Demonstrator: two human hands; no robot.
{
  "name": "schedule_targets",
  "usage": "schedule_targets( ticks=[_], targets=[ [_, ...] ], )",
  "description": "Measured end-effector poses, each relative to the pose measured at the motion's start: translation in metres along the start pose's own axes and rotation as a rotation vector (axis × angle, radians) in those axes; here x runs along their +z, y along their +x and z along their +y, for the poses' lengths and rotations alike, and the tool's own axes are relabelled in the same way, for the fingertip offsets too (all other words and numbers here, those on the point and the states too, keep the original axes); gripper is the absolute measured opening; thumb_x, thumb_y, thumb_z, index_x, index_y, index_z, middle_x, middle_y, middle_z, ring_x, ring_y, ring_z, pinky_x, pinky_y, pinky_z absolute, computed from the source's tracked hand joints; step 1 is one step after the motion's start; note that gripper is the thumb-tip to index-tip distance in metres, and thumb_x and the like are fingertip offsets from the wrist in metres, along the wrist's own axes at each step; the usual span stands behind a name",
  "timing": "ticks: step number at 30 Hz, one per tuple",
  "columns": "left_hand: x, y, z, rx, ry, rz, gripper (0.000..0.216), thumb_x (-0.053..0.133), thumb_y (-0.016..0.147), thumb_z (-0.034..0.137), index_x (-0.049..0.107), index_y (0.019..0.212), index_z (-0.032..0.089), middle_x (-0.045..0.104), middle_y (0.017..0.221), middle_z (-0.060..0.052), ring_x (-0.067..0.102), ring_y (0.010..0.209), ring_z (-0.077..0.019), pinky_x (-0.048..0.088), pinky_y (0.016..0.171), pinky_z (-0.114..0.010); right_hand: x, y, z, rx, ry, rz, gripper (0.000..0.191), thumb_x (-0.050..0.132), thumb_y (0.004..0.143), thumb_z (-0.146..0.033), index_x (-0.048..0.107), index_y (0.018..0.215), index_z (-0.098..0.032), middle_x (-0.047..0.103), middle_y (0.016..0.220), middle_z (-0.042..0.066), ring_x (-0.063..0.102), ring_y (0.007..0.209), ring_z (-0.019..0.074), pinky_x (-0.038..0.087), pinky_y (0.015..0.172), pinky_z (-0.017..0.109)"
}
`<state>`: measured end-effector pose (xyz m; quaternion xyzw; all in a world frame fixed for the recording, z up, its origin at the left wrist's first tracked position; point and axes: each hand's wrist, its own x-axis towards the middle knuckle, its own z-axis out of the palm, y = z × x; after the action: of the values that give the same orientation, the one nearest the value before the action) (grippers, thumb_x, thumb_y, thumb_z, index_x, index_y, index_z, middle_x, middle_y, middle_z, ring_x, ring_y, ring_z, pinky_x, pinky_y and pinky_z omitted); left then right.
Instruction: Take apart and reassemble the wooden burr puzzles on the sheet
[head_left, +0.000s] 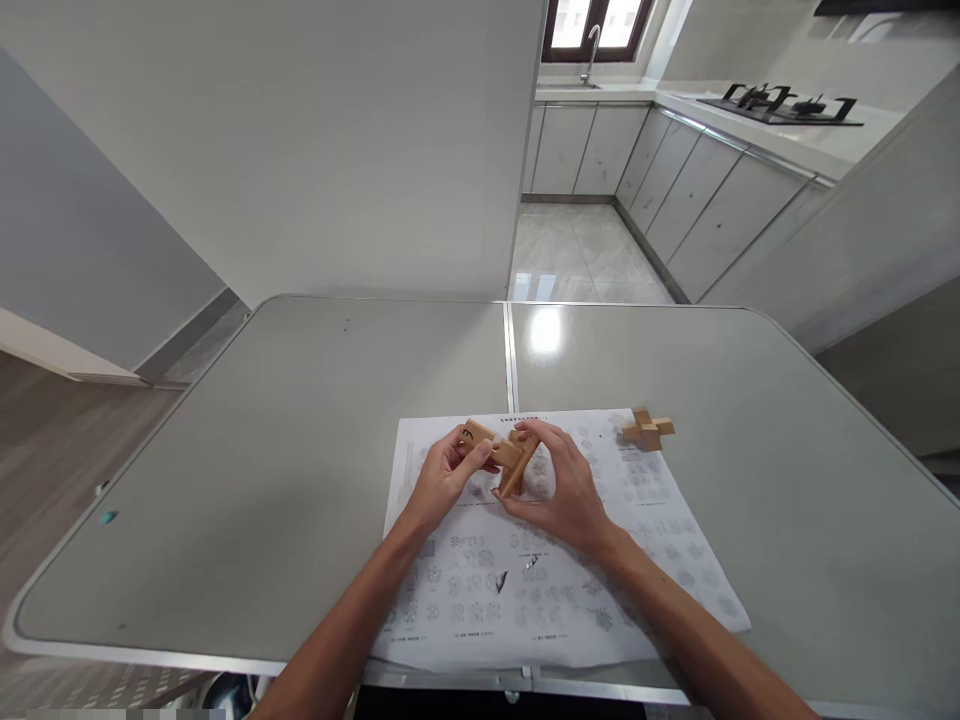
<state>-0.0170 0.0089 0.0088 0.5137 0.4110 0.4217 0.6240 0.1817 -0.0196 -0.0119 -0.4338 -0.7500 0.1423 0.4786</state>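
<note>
The left hand (441,482) pinches a tan, black-marked wooden block (475,432); the right hand (568,495) clamps a tan wooden bar (522,464) above white printed paper (551,625).

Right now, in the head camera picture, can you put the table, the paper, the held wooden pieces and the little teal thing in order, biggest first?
1. Table
2. Paper
3. Held wooden pieces, together, partly hidden by fingers
4. Little teal thing

Head-worn view, facing forward, angled down, from above the table (247,480)
</note>
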Motion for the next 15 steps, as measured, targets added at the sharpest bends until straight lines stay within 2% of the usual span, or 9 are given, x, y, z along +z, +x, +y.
schedule_targets(
  ticks=[4,9,12,15],
  targets=[
    [0.0010,-0.0003,-0.0006,0.011,-0.006,-0.001,0.041,0.077,0.092,0.054,0.072,0.102,0.015,0.078,0.098,-0.009,0.073,0.084,-0.0202,0.061,0.086,-0.034,-0.0016,0.0024,-0.0010,0.017,0.068,-0.037,0.083,0.079,0.082,-0.019,0.040,0.154,-0.031,0.063,0.136,0.012,0.068,0.119,0.0327,0.060,0.103,0.055],
    [0.0011,0.0004,-0.0016,-0.004,-0.043,0.002,0.042,0.078,0.090,0.056,0.071,0.100,0.016,0.078,0.097,-0.008,0.073,0.081,-0.0198,0.063,0.084,-0.035,-0.0038,0.0046,-0.0020,0.031,0.130,-0.090,0.087,0.077,0.080,-0.016,0.037,0.156,-0.032,0.060,0.139,0.012,0.068,0.119,0.0316,0.060,0.104,0.054],
    [0.0025,0.0007,-0.0013,-0.014,-0.047,0.008,0.041,0.079,0.090,0.056,0.070,0.100,0.016,0.078,0.096,-0.008,0.074,0.080,-0.0200,0.063,0.083,-0.036,-0.0028,0.0029,0.0012,0.024,0.094,-0.089,0.089,0.078,0.080,-0.018,0.036,0.156,-0.032,0.060,0.140,0.012,0.068,0.121,0.0324,0.059,0.103,0.055],
    [0.0059,0.0001,-0.0021,0.002,-0.042,0.038,0.041,0.079,0.090,0.056,0.069,0.102,0.017,0.078,0.097,-0.007,0.074,0.080,-0.0198,0.063,0.083,-0.035,-0.0010,0.0006,0.0043,0.015,-0.008,-0.027,0.087,0.082,0.080,-0.021,0.039,0.155,-0.032,0.064,0.136,0.012,0.066,0.122,0.0354,0.058,0.103,0.059]
  ],
)
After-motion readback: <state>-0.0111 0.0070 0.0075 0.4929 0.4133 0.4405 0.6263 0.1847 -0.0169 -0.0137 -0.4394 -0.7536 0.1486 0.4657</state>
